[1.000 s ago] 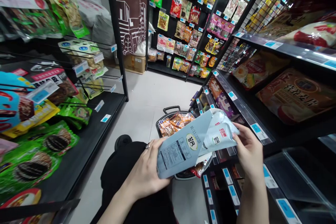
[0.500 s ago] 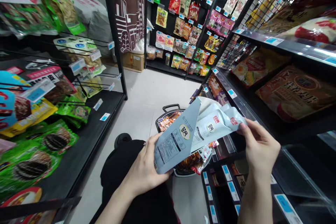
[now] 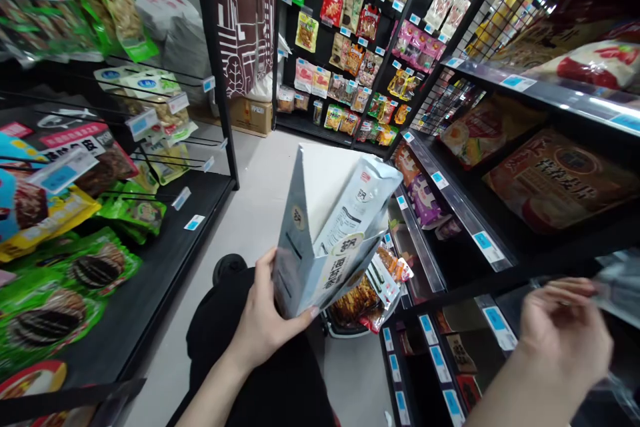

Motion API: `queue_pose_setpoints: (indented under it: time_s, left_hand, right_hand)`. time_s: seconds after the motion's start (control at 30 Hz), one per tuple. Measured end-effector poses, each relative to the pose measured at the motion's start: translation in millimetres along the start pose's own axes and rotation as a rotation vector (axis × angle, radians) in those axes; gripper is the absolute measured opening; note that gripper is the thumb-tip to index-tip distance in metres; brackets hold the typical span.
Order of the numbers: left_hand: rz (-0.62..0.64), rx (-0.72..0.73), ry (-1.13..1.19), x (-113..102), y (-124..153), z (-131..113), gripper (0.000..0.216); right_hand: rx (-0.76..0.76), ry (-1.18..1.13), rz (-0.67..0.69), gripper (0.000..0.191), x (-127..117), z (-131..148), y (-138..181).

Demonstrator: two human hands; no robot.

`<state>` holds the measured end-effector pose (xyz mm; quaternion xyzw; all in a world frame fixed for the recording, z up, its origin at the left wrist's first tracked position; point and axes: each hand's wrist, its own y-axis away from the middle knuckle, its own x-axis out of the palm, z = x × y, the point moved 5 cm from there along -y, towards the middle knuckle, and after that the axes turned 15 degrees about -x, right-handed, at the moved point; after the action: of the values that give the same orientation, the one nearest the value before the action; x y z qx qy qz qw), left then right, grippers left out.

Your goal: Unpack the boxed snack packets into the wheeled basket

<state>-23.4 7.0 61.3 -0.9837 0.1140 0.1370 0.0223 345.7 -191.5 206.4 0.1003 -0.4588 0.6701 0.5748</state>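
Observation:
My left hand (image 3: 273,317) grips a pale blue cardboard display box (image 3: 295,247) by its lower end, thumb across the front and fingers behind. The box is open at the top and tilted. Inside leans a pale blue pouch (image 3: 353,203) with dark printing, its upper end sticking out. Off to the right, over the shelf, my right hand (image 3: 565,340) pinches the edge of a greyish-blue pouch (image 3: 623,287), which is blurred and partly cut off by the frame edge. Below the box, a shopping basket (image 3: 345,332) holds several packaged foods, partly hidden.
Shelves with hanging snack bags (image 3: 107,273) line the left side. Price-tagged shelf rails (image 3: 487,247) and large food bags (image 3: 565,180) are on the right. A snack rack (image 3: 345,47) and a cardboard carton (image 3: 251,117) stand at the back, beyond the pale floor (image 3: 265,160).
My right hand has moved away from the box to the right, carrying a pouch toward the shelf. The box has turned more upright in my left hand, showing its open inside.

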Motion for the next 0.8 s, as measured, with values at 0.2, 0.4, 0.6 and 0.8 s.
queue_pose_setpoints:
  time_s: [0.2, 0.4, 0.6, 0.8]
  left_hand:
    - [0.018, -0.021, 0.159, -3.7, -3.4, 8.5, 0.096]
    - [-0.004, -0.037, 0.272, -6.1, -4.3, 11.5, 0.1]
    - [-0.032, -0.024, 0.48, -9.1, -1.4, -1.9, 0.092]
    - [-0.039, 0.019, 0.537, -10.0, -0.8, -4.0, 0.086]
  right_hand:
    - [0.267, -0.067, 0.132, 0.016, -34.0, -54.9, 37.2]
    - [0.406, 0.076, 0.02, 0.02, -96.9, -108.3, 96.3]
    - [0.441, 0.29, -0.073, 0.028, -141.0, -150.5, 159.7]
    - [0.513, 0.521, 0.043, 0.051, -156.5, -201.5, 214.5]
